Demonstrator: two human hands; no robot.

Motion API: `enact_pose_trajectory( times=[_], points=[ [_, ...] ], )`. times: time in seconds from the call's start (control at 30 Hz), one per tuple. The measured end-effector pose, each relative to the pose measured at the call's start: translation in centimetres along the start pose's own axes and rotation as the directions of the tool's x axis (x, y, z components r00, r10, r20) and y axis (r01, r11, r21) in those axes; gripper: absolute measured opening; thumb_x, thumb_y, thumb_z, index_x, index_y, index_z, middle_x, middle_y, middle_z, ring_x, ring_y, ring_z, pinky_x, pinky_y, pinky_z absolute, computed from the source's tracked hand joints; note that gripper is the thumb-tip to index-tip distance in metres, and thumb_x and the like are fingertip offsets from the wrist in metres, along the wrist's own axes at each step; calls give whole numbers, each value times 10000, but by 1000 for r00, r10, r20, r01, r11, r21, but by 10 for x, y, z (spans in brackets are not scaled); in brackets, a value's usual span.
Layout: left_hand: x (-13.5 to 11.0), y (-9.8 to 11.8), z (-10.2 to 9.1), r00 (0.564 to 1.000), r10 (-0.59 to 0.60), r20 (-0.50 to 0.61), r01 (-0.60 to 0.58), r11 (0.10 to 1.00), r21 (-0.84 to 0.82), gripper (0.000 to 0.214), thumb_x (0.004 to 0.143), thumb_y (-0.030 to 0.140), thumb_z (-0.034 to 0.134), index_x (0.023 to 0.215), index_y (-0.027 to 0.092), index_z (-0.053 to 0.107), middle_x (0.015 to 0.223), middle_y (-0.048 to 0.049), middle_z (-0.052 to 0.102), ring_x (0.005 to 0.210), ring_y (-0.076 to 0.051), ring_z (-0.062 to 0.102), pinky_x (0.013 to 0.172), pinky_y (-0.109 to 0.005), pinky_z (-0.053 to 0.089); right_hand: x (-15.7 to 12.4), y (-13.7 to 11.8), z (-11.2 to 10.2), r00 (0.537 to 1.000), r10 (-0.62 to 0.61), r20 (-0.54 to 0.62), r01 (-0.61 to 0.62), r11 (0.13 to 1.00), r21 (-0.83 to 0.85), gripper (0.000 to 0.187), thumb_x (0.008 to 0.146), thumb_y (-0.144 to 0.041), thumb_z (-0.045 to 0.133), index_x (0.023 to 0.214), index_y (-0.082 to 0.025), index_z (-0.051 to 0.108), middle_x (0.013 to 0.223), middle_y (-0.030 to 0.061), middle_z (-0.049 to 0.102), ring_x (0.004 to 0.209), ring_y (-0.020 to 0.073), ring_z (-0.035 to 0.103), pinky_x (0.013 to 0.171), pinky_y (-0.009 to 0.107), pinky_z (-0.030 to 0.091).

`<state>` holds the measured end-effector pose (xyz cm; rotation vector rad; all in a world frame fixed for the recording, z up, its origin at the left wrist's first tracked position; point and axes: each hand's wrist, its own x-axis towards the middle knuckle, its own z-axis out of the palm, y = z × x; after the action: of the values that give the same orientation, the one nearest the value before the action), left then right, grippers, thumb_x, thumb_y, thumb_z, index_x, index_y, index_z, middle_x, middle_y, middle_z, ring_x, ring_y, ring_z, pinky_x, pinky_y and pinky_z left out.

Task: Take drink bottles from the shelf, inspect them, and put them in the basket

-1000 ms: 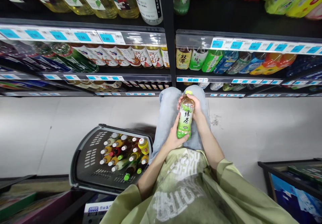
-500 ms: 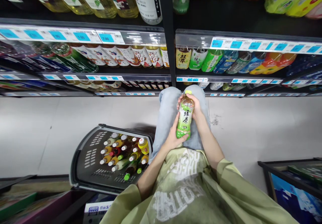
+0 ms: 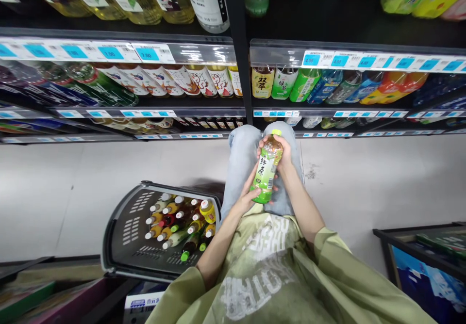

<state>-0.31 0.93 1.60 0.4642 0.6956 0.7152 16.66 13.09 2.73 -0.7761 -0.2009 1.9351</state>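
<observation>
A green tea bottle point(image 3: 267, 169) with a bright yellow-green cap is held over my lap, its cap end pointing toward the shelves. My left hand point(image 3: 248, 195) grips it at the lower left side, with the thumb across the label near the base. Around the upper part, by the neck, wraps my right hand point(image 3: 285, 152). The bottle's label and part of a barcode face up. Beneath it are my knees in light jeans point(image 3: 242, 169).
A dark shopping basket point(image 3: 120, 246) with several drink bottles point(image 3: 189, 217) stands on the floor at my left. Shelves ahead carry rows of bottled drinks point(image 3: 280, 84) behind price strips point(image 3: 367, 62). A dark-framed display point(image 3: 382, 236) stands at the lower right; a white-and-blue box point(image 3: 143, 302) lies lower left.
The bottle has turned about its long axis, so the label has shifted left and a barcode shows on its right side. It also tilts slightly more. Both hands stay on it.
</observation>
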Motion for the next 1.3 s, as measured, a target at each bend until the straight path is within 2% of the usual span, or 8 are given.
enact_pose_trajectory(
  times=[0.1, 0.17, 0.33, 0.47, 0.7, 0.97, 1.17, 1.3],
  points=[
    [4, -5, 4, 977, 82, -199, -46, 983, 177, 1093, 829, 510, 933, 1749, 312, 376, 1619, -152, 647, 1200, -379, 778, 886, -451, 695, 4, 3, 0, 1000, 27, -15, -28, 996, -83, 345, 850, -528, 778, 828, -219, 625, 747, 38, 724, 662, 225, 725, 574, 341, 638],
    [7, -7, 6, 958, 109, -264, -40, 967, 253, 953, 838, 528, 929, 1654, 264, 514, 1515, -149, 721, 1136, -343, 799, 949, -446, 679, 6, 6, 0, 999, 28, -22, -31, 989, -144, 359, 838, -525, 807, 823, -204, 648, 751, 42, 741, 593, 199, 694, 547, 326, 621],
    [10, -6, 9, 970, -8, -242, 29, 996, 84, 779, 822, 659, 873, 1371, 163, 629, 1019, -121, 838, 791, -300, 817, 716, -404, 663, 4, 10, 3, 998, 56, 14, -52, 978, -202, 360, 832, -525, 833, 854, -188, 708, 767, 46, 768, 610, 198, 706, 586, 327, 632],
    [10, -1, 10, 985, -122, -121, 108, 987, -116, 663, 763, 685, 843, 1125, 160, 663, 866, -106, 814, 680, -283, 792, 619, -356, 611, 0, 8, 4, 992, 114, 50, -102, 976, -192, 389, 800, -547, 842, 890, -186, 730, 826, 71, 788, 715, 240, 749, 660, 370, 664],
    [14, -5, 11, 977, -146, -158, 121, 980, -157, 694, 710, 678, 843, 1097, 126, 678, 858, -125, 809, 648, -299, 781, 555, -350, 581, 5, 10, 1, 992, 126, 0, -123, 972, -201, 374, 841, -551, 838, 844, -200, 709, 769, 46, 760, 674, 208, 717, 662, 332, 642],
    [15, -5, 12, 975, -135, -178, 116, 987, -111, 698, 714, 663, 863, 1116, 129, 662, 865, -122, 801, 673, -311, 780, 647, -417, 631, 3, 8, 1, 993, 118, -20, -119, 974, -192, 369, 801, -520, 853, 855, -188, 704, 772, 44, 761, 642, 195, 704, 646, 327, 635],
    [16, -7, 12, 982, -100, -159, 86, 992, -94, 675, 749, 686, 843, 1098, 135, 668, 882, -128, 801, 689, -298, 784, 665, -411, 639, 4, 8, 6, 983, 166, -79, -179, 965, -193, 343, 837, -523, 836, 847, -232, 654, 725, 39, 734, 714, 248, 735, 638, 366, 648],
    [10, -11, 14, 990, 9, -144, -10, 1000, -5, 723, 745, 685, 917, 1181, 175, 648, 937, -112, 817, 708, -280, 793, 658, -382, 637, -1, 9, 0, 997, 39, -69, -62, 929, -364, 438, 760, -633, 864, 846, -249, 673, 836, 66, 782, 889, 297, 774, 706, 388, 666]
  ],
)
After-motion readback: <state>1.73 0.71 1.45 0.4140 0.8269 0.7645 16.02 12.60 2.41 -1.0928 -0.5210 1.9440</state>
